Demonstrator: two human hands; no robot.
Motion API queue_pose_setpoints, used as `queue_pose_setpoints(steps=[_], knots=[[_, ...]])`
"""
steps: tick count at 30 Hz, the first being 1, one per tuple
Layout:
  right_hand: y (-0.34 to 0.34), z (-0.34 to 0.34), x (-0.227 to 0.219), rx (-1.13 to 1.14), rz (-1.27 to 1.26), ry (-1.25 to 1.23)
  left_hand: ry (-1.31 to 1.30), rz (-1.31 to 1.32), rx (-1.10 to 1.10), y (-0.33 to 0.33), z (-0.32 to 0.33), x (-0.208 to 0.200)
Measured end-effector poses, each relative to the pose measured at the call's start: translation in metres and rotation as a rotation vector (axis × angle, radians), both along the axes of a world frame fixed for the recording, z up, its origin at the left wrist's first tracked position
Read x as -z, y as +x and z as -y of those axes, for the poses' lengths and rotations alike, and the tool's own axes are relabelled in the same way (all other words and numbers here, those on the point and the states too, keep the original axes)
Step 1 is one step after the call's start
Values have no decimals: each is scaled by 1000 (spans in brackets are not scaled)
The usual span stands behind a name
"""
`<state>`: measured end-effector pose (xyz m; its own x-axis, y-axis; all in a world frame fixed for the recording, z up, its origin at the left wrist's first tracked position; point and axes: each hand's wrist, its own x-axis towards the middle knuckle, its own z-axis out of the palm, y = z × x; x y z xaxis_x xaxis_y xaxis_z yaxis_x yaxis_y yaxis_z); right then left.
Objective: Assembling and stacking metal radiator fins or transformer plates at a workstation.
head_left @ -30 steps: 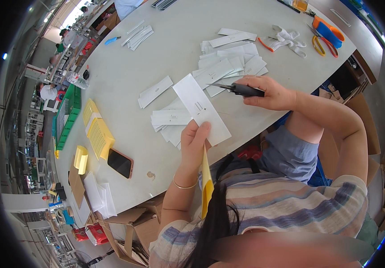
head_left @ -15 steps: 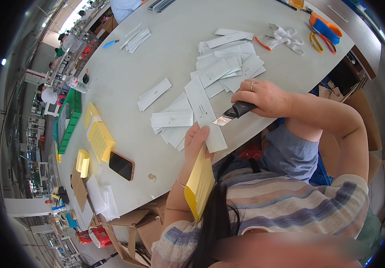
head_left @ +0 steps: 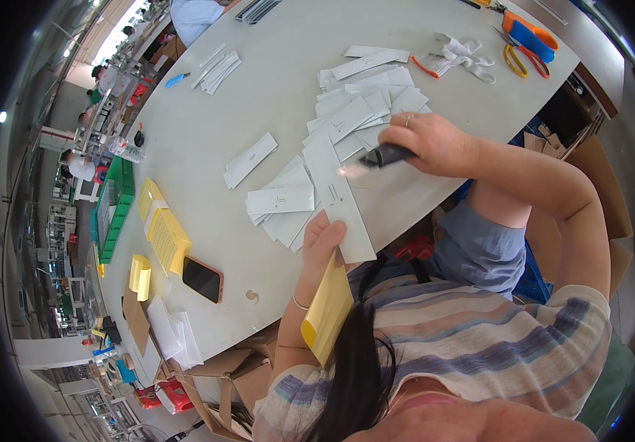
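Observation:
Between the thumb and fingers of my left hand [head_left: 322,243] is the near end of a long white flat strip [head_left: 347,221] with small dark marks. A yellow folded sheet or pad [head_left: 328,309] hangs from the same hand, angled toward my body; how it is gripped is hidden. My right hand [head_left: 428,144] is closed round the black handle of a utility knife [head_left: 387,155]. Its blade, smeared by motion, points left over the strip; I cannot tell whether it touches. Beyond the strip lies a loose pile of similar white strips [head_left: 354,118], and a smaller stack [head_left: 280,199] is left of it.
Left on the table are a dark phone [head_left: 202,279], yellow label sheets [head_left: 164,228] and a green crate [head_left: 116,199]. White gloves [head_left: 465,57], scissors [head_left: 527,60] and an orange-and-blue tape roll [head_left: 531,35] lie far right. A blue cutter [head_left: 177,79] sits far left.
My right hand and the knife have moved away from my body and slightly left, along the strip. My left hand keeps its hold, with the strip a little nearer to me.

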<state>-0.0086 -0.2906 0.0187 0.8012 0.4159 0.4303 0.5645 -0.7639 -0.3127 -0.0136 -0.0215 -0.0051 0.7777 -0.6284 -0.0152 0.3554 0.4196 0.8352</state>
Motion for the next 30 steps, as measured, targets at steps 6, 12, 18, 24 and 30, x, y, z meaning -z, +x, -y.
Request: queue_pose_setpoints(steps=[6, 12, 18, 24, 30], knots=[[3, 5, 2, 99, -29, 40, 127, -31, 46, -8, -1, -4], [3, 7, 2, 115, 10, 19, 162, 45, 52, -6, -5, 4], [12, 17, 5, 287, -120, 219, 130, 145, 94, -7, -4, 5], [9, 11, 8, 250, -114, 228, -138, -66, 179, -1, -3, 14], [8, 11, 13, 226, -97, 198, -558, -46, 395, 10, 5, 26]])
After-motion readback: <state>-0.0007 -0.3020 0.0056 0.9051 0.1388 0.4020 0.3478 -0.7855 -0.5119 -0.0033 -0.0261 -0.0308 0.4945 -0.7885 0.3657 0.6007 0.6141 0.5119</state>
